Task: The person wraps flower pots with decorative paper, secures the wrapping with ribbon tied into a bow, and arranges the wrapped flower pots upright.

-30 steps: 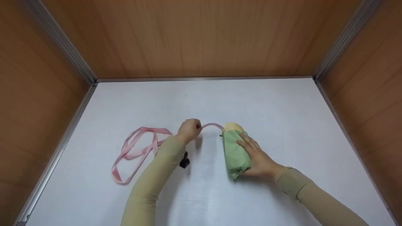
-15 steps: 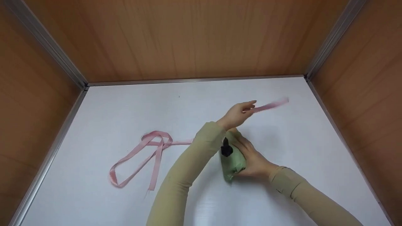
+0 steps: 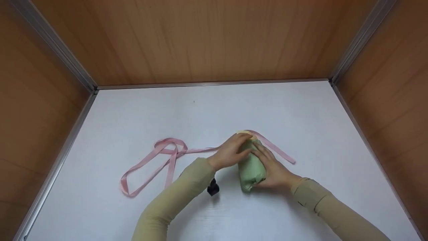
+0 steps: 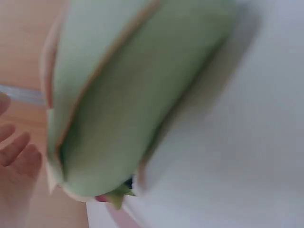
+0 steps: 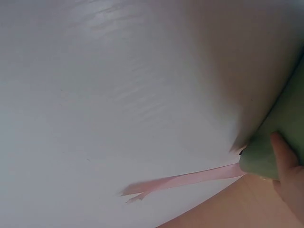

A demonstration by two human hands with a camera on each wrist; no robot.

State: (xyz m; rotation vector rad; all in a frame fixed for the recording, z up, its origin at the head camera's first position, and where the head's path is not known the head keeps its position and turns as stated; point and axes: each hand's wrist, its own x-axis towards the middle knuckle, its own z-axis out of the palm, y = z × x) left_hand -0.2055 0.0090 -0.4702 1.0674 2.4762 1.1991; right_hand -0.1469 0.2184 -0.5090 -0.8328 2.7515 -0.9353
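Note:
A bundle wrapped in green paper (image 3: 252, 169), pale yellow at its far end, lies lengthwise on the white table. My right hand (image 3: 272, 167) grips it from the right, fingers over its top; the right wrist view shows one digit pressed along the wrap. Close to the bundle's upper left side is my left hand (image 3: 230, 152), fingers loosely bent. The left wrist view has the left hand (image 4: 19, 166) beside the wrapping, and a small green leaf-like piece (image 4: 116, 195) with a bit of red poking from the end. A pink ribbon (image 3: 274, 145) passes by the far end, its tail to the right.
Left of the bundle, the rest of the pink ribbon (image 3: 143, 164) lies in loose loops on the table (image 3: 100, 134). A small black object (image 3: 213, 188) shows below the left wrist. Wooden panels (image 3: 214, 40) with metal edging enclose the back and sides.
My left hand carried the ribbon's end rightward past the bundle's far end, let it go, and came back to the bundle's left side. The right hand has kept its grip.

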